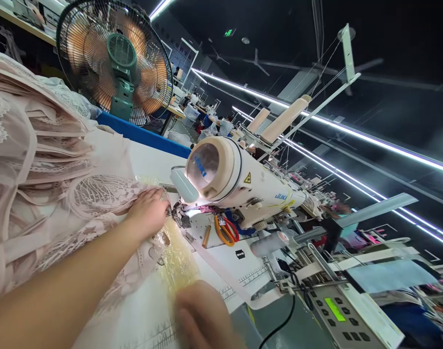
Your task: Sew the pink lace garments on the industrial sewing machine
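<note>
My left hand is at the sewing machine's needle area, fingers bent and closed on a pale pink lace garment. Its fingertips are close to the presser foot and partly hidden. My right hand is low in the view, smeared by motion, near the front of the table; its fingers cannot be made out. Beside the hands, yellowish clear film covers part of the table. The white sewing machine stands ahead. A pale pink band runs from near the foot towards a metal feeder.
Orange-handled snippers, a small wooden-handled tool and a black blade lie by the machine. Layered lace garments are heaped at left. A large fan stands behind; a control box is at right.
</note>
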Demonstrator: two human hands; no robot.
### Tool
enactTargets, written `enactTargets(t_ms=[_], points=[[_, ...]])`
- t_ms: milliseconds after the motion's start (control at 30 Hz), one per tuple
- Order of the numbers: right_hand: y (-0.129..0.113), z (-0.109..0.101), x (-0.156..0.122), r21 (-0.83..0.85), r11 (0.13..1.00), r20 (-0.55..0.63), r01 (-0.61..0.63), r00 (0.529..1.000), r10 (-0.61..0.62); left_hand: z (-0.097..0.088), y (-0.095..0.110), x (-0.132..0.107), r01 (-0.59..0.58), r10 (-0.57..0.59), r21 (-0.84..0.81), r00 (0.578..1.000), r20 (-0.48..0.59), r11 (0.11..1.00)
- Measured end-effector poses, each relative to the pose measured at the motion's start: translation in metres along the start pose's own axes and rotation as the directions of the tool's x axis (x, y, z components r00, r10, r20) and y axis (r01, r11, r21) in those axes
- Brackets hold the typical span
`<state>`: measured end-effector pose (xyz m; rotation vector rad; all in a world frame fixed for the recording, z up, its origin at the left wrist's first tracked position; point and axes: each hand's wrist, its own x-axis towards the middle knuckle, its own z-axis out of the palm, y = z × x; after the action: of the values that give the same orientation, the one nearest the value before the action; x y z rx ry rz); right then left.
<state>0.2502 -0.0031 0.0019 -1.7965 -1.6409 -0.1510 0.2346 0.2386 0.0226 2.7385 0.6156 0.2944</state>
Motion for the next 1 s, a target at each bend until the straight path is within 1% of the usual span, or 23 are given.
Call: enactTargets(t_ms=[133,233,367,467,567,633,733,800,900,1000], points=[[-0.001,-0.001,0.001,0.002,1.0,-0.009,0.009,1.0,-0.009,0.002,0.001,0.001,0.013,-0.016,-0.022,0.995,-0.103,1.0],[-0.004,-0.003,0.004,0.012,0.999,-0.023,0.031,0.999,-0.031,0.0,0.002,0.001,-0.001,-0.002,-0.017,0.98,-0.201,1.0],[-0.008,-0.008,0.008,0.018,1.0,0.042,-0.01,0.999,0.009,-0.005,0.0,0.002,-0.013,0.012,-0.005,0.97,-0.242,1.0],[-0.01,-0.009,0.009,0.013,0.999,0.066,-0.034,0.997,0.033,-0.008,-0.002,0.003,0.007,-0.017,-0.042,0.971,-0.238,0.999],[-0.011,-0.009,0.009,-0.001,0.997,0.089,-0.081,0.993,0.081,-0.008,-0.003,0.003,0.02,-0.049,-0.135,0.975,-0.215,0.991],[-0.011,-0.01,0.009,0.011,0.996,0.113,-0.085,0.99,0.083,-0.008,-0.003,0.004,0.013,-0.041,-0.16,0.984,-0.172,0.987],[-0.011,-0.012,0.011,0.031,0.993,0.164,-0.11,0.981,0.104,-0.007,-0.004,0.003,0.005,-0.015,-0.131,0.997,-0.075,0.991],[-0.011,-0.013,0.013,0.031,0.991,0.204,-0.132,0.971,0.123,-0.007,-0.004,0.003,0.006,-0.009,-0.114,0.999,-0.032,0.993],[-0.01,-0.011,0.016,0.03,0.992,0.22,-0.119,0.969,0.109,-0.007,-0.004,0.002,0.002,-0.006,-0.108,0.999,-0.032,0.994],[-0.007,-0.007,0.018,0.023,0.994,0.185,-0.106,0.978,0.1,-0.009,-0.004,0.002,0.018,-0.026,-0.121,0.998,-0.064,0.993]])
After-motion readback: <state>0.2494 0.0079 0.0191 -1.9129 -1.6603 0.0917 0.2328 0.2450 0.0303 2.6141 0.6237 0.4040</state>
